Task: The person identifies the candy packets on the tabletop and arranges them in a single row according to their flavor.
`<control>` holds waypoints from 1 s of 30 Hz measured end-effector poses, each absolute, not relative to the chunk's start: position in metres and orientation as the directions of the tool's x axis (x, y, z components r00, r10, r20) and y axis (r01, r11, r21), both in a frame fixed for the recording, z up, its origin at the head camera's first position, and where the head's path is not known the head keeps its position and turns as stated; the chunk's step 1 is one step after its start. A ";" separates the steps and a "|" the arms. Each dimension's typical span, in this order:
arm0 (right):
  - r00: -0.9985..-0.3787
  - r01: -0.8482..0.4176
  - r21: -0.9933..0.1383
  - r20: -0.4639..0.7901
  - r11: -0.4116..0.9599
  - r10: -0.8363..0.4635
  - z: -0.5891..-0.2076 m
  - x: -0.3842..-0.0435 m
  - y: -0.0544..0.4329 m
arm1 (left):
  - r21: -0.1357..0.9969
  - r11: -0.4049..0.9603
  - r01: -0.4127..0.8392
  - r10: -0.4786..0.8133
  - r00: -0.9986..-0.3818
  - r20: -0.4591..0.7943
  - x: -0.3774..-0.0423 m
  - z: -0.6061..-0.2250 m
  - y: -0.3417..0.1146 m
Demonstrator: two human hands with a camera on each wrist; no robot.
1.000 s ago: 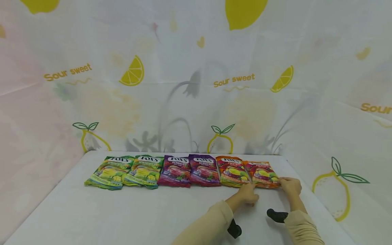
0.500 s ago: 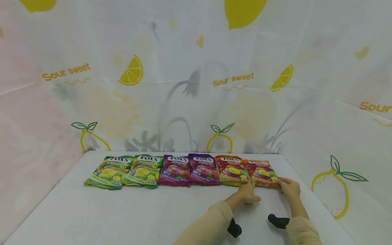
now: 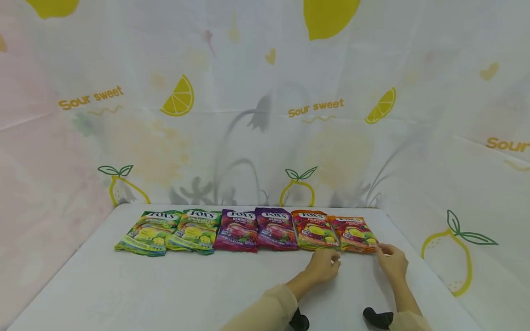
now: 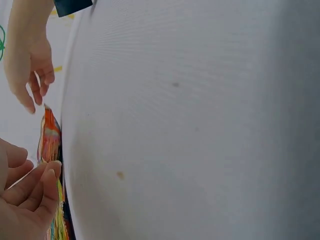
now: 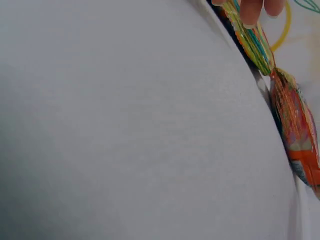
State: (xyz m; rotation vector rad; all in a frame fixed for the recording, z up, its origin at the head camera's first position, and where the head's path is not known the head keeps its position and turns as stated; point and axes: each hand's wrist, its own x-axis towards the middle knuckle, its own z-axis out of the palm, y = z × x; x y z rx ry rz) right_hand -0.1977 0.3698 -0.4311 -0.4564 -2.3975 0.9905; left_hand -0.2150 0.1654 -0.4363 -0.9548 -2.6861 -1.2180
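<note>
Several Fox's candy bags lie in a row at the back of the white table. The rightmost orange bag (image 3: 354,234) is flat beside a second orange bag (image 3: 315,231). My left hand (image 3: 322,267) hovers in front of the second orange bag, fingers loosely bent and holding nothing. In the left wrist view, the thumb and fingertips of that left hand (image 4: 27,195) come close together, overlapping the bags. My right hand (image 3: 392,263) is at the lower right corner of the rightmost bag, its fingers relaxed and slightly bent. Part of this right hand (image 5: 250,9) shows in the right wrist view.
Left of the orange bags lie two purple bags (image 3: 237,232) (image 3: 276,230) and two green bags (image 3: 150,233) (image 3: 194,231). A white cloth backdrop (image 3: 248,151) with lemon prints rises behind the table (image 3: 186,294). Black wrist mounts (image 3: 377,318) stick out by the sleeves.
My left hand has drawn back and left from between the two orange bags. My right fingers have eased off the rightmost bag's corner. The bags are nearly where they were.
</note>
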 end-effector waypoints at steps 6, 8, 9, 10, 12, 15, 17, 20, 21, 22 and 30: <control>-0.872 0.032 -0.669 0.345 0.743 0.348 -0.422 -0.190 0.353 | 0.596 0.489 0.637 0.546 -0.756 0.360 -0.211 -0.434 0.141; -0.894 0.002 -0.662 0.335 0.749 0.298 -0.419 -0.187 0.347 | 0.585 0.491 0.645 0.557 -0.749 0.358 -0.209 -0.433 0.131; -0.902 -0.014 -0.659 0.333 0.752 0.275 -0.418 -0.185 0.343 | 0.581 0.488 0.652 0.563 -0.744 0.361 -0.207 -0.432 0.127; -0.909 -0.031 -0.657 0.332 0.753 0.253 -0.416 -0.183 0.339 | 0.578 0.486 0.655 0.566 -0.740 0.362 -0.206 -0.432 0.122; -0.916 -0.073 -0.644 0.345 0.762 0.204 -0.414 -0.178 0.330 | 0.573 0.476 0.667 0.571 -0.730 0.375 -0.203 -0.430 0.113; -0.923 -0.138 -0.631 0.361 0.764 0.132 -0.411 -0.171 0.317 | 0.560 0.467 0.685 0.579 -0.715 0.392 -0.198 -0.427 0.099; -0.926 -0.172 -0.631 0.365 0.757 0.094 -0.411 -0.169 0.309 | 0.557 0.460 0.692 0.584 -0.708 0.397 -0.195 -0.424 0.091; -0.931 -0.192 -0.638 0.360 0.746 0.068 -0.413 -0.167 0.301 | 0.562 0.450 0.694 0.593 -0.703 0.393 -0.191 -0.419 0.081; -0.931 -0.195 -0.635 0.359 0.747 0.062 -0.413 -0.167 0.299 | 0.562 0.445 0.697 0.596 -0.699 0.395 -0.190 -0.417 0.078; -0.930 -0.200 -0.634 0.362 0.747 0.058 -0.415 -0.166 0.296 | 0.567 0.441 0.696 0.597 -0.699 0.394 -0.189 -0.415 0.075; -0.903 -0.291 -0.607 0.429 0.739 -0.004 -0.422 -0.161 0.270 | 0.587 0.471 0.658 0.552 -0.739 0.385 -0.184 -0.407 0.047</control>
